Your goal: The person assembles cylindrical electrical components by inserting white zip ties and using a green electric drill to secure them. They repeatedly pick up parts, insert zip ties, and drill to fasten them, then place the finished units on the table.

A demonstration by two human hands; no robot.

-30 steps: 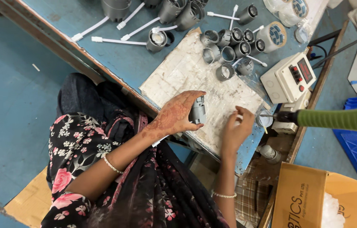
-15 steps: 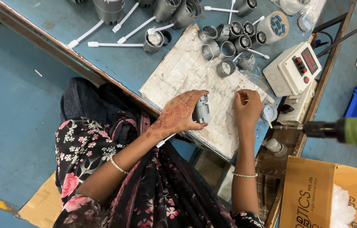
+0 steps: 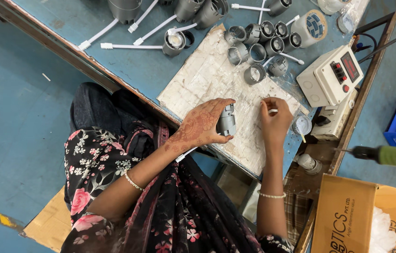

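Left hand point(image 3: 200, 129): it is gripping a grey cylindrical housing point(image 3: 226, 121), fingers wrapped over the top and thumb underneath, holding it just above the white work mat point(image 3: 207, 79) near the bench's front edge.
Right hand point(image 3: 275, 121): its fingertips are pinching something small and pale against the mat, just right of the housing; what the piece is, I cannot tell.
Doing it well: judging from the pose, the small piece is being picked up for fitting into the housing, so the left hand should be keeping the housing steady with its open end turned toward the right hand, and the pinch should be closing fully before lifting.
Risk: a tiny part is likely slipping easily on the wrinkled mat covering.
Nearby: about 8 more grey housings point(image 3: 259, 44) are lying in a cluster at the mat's far corner, a white control box point(image 3: 331, 77) is sitting to the right on the blue bench point(image 3: 127, 65), and a green-handled tool point(image 3: 390, 155) is hanging beyond the bench edge.
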